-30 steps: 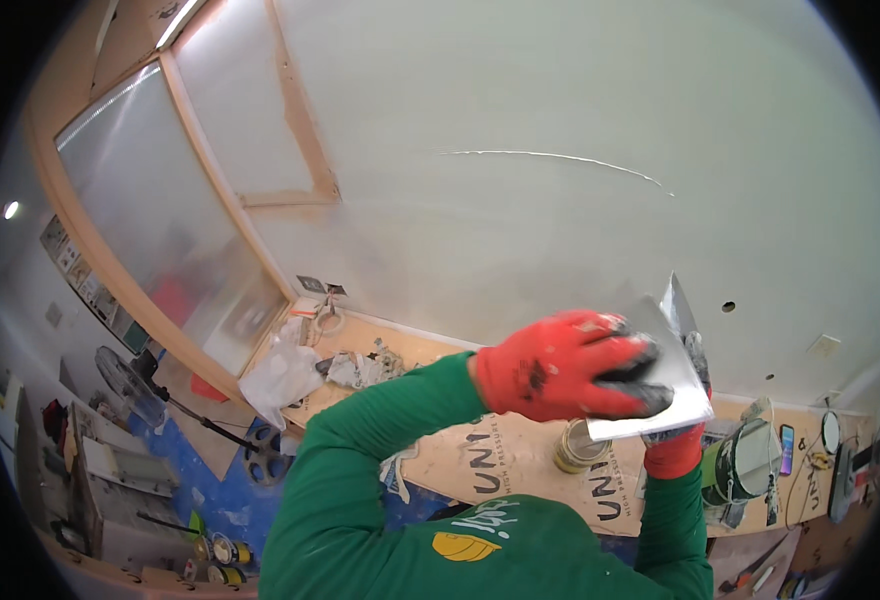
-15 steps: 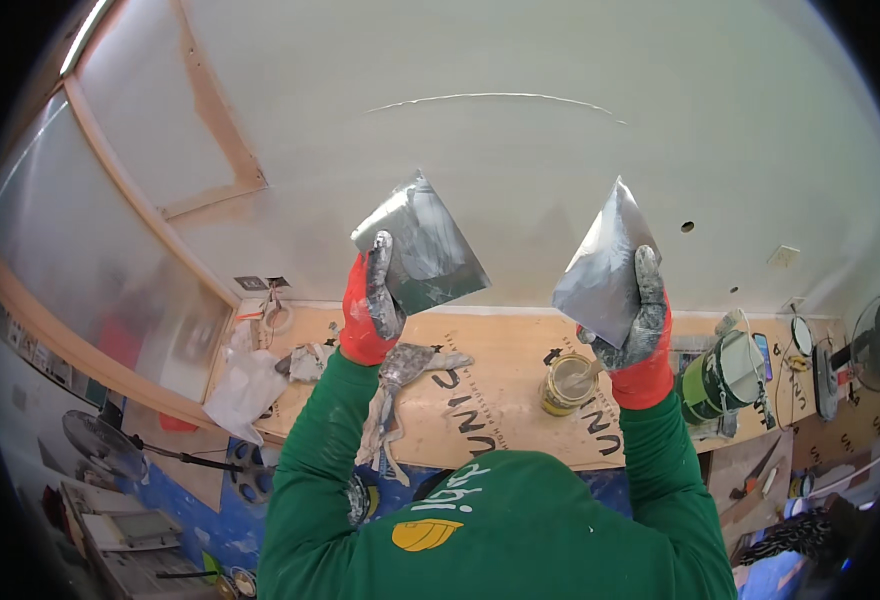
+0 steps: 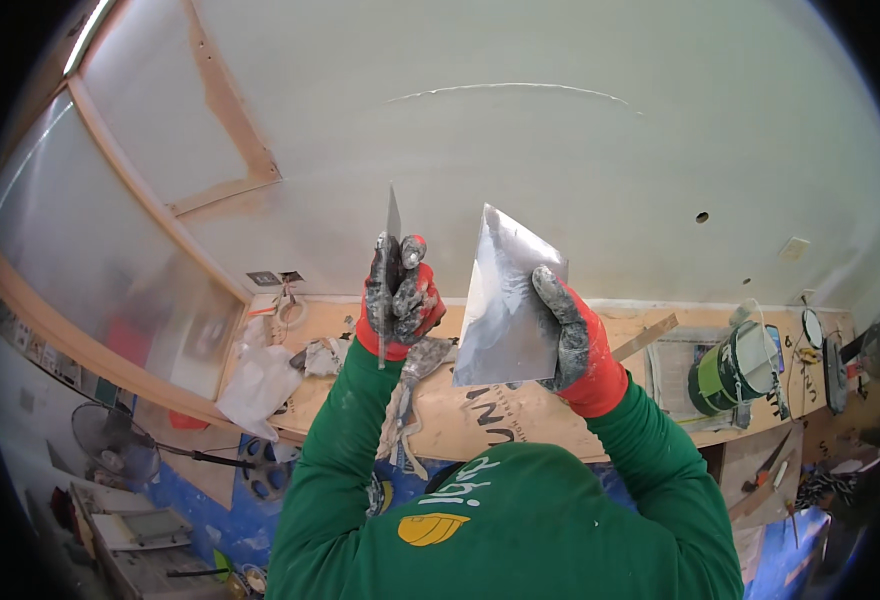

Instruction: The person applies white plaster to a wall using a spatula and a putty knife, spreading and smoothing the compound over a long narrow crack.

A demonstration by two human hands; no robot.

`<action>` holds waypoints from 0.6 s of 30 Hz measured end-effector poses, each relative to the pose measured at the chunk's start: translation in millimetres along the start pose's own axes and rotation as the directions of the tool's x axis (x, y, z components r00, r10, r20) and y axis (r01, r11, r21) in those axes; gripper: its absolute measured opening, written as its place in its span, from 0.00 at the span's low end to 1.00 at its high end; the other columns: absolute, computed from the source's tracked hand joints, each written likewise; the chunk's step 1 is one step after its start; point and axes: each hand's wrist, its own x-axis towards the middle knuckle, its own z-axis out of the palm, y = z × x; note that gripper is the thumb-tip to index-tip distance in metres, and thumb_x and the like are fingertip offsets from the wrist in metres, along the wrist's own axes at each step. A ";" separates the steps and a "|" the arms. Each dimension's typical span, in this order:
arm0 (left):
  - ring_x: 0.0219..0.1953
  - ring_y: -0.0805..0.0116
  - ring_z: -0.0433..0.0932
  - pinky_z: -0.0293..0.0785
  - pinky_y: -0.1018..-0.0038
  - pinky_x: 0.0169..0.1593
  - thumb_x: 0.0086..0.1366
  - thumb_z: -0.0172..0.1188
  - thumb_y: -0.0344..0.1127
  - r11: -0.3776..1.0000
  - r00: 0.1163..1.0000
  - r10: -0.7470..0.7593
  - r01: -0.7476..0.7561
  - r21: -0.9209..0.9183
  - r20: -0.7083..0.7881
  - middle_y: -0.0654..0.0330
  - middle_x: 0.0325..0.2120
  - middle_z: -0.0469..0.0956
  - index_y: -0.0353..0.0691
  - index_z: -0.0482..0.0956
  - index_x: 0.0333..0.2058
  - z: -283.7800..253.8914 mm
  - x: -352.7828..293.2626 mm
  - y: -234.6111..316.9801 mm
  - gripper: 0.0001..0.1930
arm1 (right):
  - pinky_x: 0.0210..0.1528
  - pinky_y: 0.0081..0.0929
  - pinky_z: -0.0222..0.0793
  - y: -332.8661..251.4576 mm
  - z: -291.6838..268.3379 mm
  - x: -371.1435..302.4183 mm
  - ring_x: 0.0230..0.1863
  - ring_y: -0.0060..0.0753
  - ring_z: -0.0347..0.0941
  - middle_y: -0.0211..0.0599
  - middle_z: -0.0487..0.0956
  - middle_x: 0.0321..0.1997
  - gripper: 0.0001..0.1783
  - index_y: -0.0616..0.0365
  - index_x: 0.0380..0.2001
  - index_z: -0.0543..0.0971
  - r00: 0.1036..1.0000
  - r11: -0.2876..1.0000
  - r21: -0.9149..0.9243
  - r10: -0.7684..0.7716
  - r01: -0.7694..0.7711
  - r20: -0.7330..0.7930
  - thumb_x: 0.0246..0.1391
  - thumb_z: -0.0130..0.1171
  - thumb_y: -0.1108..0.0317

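Renovation site: unfinished wall (image 3: 580, 170), smeared bucket (image 3: 718, 380), blue sheeting (image 3: 192, 496).

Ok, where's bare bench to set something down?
On the bench, the near strip between rag and right sleeve. Crowded: left end, with the bag; right end, with the bucket. Behind the right blade, can't tell.

Just off centre toward three o'clock, a metal plate (image 3: 505, 315) shines glossy under cloudy smears, against a matt, grimy glove (image 3: 582, 350). The wall (image 3: 520, 150) at twelve looks smooth and matt, the bag (image 3: 258, 388) at eight thin crumpled plastic, the sweatshirt (image 3: 550, 540) at six matt cloth.
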 end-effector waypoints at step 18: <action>0.59 0.56 0.70 0.68 0.63 0.61 0.71 0.47 0.48 0.667 0.952 0.184 0.062 0.742 -0.245 0.50 0.59 0.69 0.38 0.61 0.64 -66.6 -51.0 -105.6 0.29 | 0.41 0.23 0.68 55.0 -21.6 31.5 0.34 0.21 0.66 0.29 0.73 0.38 0.22 0.64 0.60 0.64 0.861 0.839 -0.452 -0.444 0.303 -0.249 0.72 0.39 0.59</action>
